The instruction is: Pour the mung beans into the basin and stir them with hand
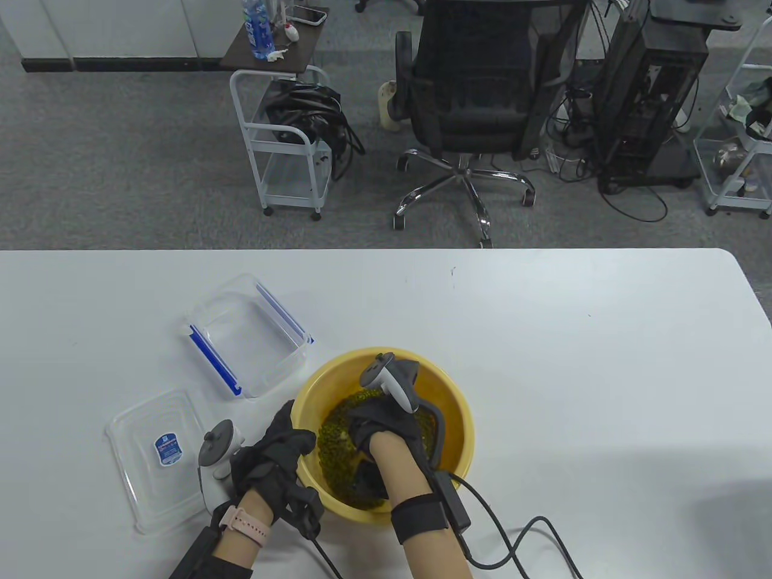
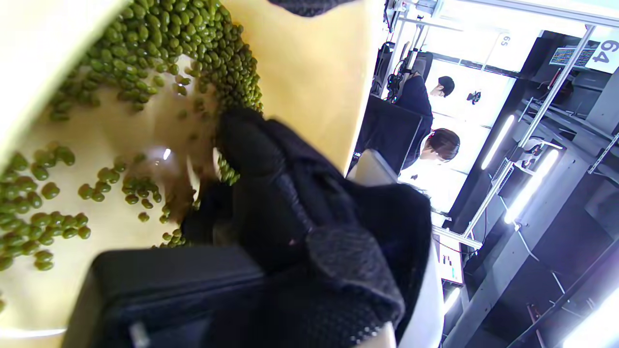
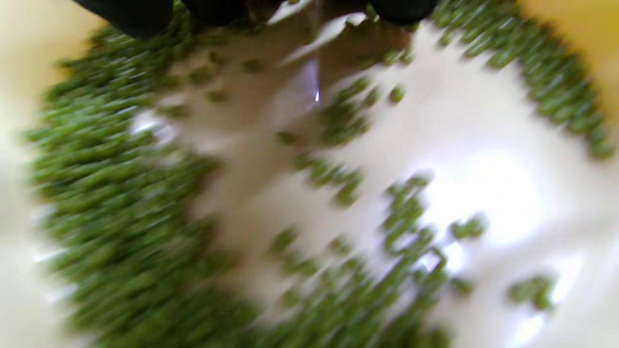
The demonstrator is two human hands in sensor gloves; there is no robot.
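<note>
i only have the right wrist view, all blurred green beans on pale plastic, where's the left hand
Observer: The left hand grips the near-left rim of the round yellow plastic basin.
Operator: is the bean box out of the way
Observer: Yes, the clear plastic container with blue clips sits empty on the white table, left of the basin.
Operator: and its lid
Observer: The clear flat lid lies flat, nearer the person.

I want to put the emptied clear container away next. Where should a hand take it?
Grip the clear container across its two short, plain walls, coming from above: it sits upright and open on the table, and blue clip flaps hang on both long sides, likely awkward to squeeze.
</note>
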